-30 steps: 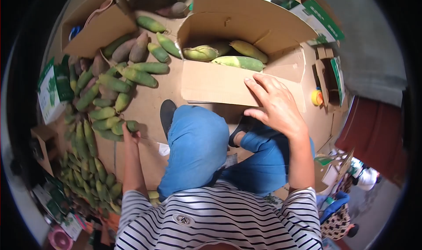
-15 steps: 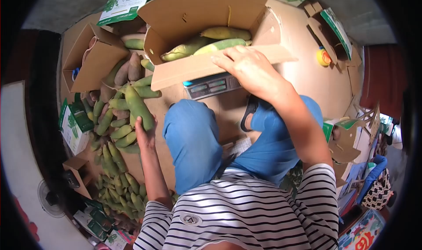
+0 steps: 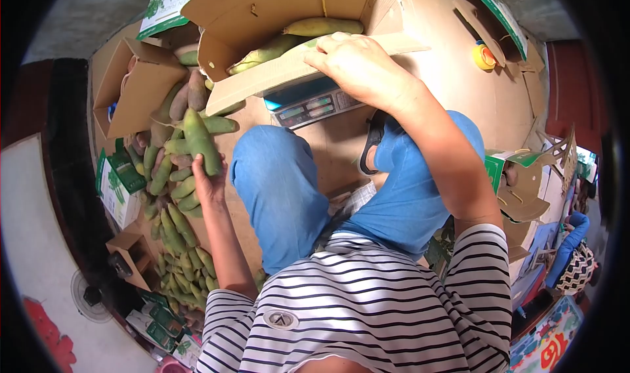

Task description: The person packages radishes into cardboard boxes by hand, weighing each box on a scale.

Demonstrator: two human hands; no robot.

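Observation:
My left hand (image 3: 211, 181) is closed around the lower end of a large green radish (image 3: 201, 140), held upright above a heap of other radishes (image 3: 177, 225). My right hand (image 3: 354, 64) grips the near flap (image 3: 256, 81) of an open cardboard box (image 3: 262, 5), fingers bent over its edge. Inside that box lie several long green radishes (image 3: 321, 26), partly hidden by the flap and my hand. Below the flap is a digital scale (image 3: 315, 108) with a blue top; the box covers most of it.
At the left stands another open carton (image 3: 141, 78), near a green-and-white box (image 3: 118, 183). A yellow tape roll (image 3: 483, 57) sits at the right beside a flattened-looking carton (image 3: 499, 22). An open box (image 3: 522, 189) stands beyond my right knee. A fan (image 3: 92, 296) is at lower left.
The view has shifted. The flap under my right hand is tilted higher, and more of the scale's blue top shows beneath it. My left hand still holds the radish.

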